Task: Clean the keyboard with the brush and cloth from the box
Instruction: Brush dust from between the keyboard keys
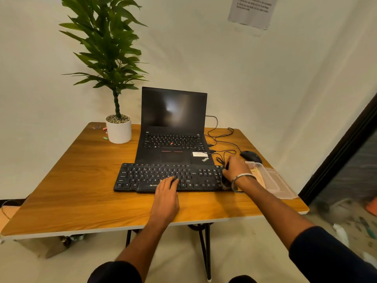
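Right hand [234,168] curled at right end of the keyboard [163,177], grip on something dark, cannot tell what. Left hand [166,194] flat, fingers relaxed on the front keys, grasping nothing. Keyboard lies on bench [81,190] before open laptop [173,129]. Clear box [269,178] just right of it; mouse [251,156] behind.

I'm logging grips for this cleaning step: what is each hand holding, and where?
Left hand rests on the black keyboard, holding nothing. Right hand grips something dark at the keyboard's right end; what cannot be told.
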